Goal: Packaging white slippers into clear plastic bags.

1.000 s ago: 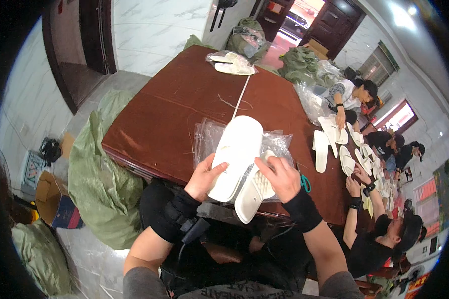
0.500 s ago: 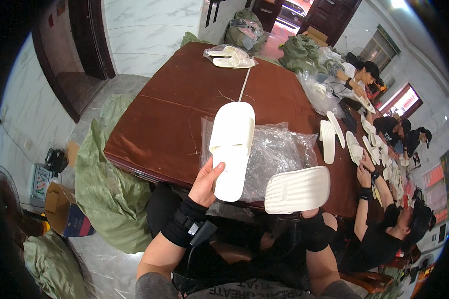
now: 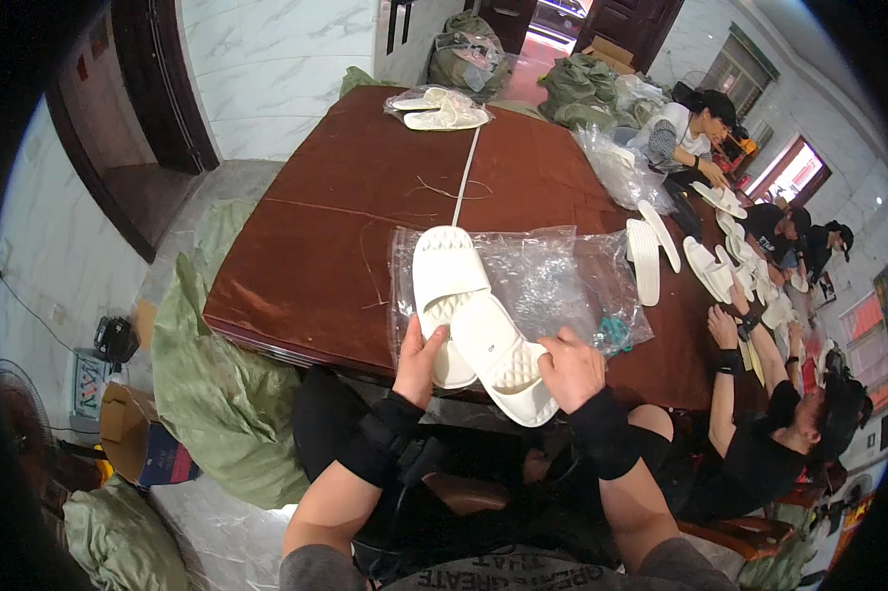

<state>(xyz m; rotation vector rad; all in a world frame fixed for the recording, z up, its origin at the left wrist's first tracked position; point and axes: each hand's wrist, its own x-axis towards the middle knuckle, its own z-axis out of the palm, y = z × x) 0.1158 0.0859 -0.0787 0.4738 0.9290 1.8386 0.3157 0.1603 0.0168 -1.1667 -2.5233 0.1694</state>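
Two white slide slippers are held together over the near edge of the brown table. My left hand (image 3: 417, 366) grips one slipper (image 3: 444, 261) by its side, thumb on top, with its textured footbed facing up and its toe end pointing away. In my right hand (image 3: 574, 369) is the other slipper (image 3: 487, 340), held at the end nearest me, also footbed up. Its strap end overlaps the first slipper and covers part of it. Beneath and behind them a clear plastic bag (image 3: 552, 261) lies flat on the table.
Teal scissor-like handles (image 3: 616, 335) show at the bag's right. Another white pair (image 3: 645, 258) stands beyond them. A bagged pair (image 3: 442, 110) lies at the table's far end. Co-workers handle slippers along the right. A green sack (image 3: 218, 394) rests on the floor at left.
Both slippers have turned from sole up to footbed up. The right one moved left and now overlaps the left one. The teal handles came into sight.
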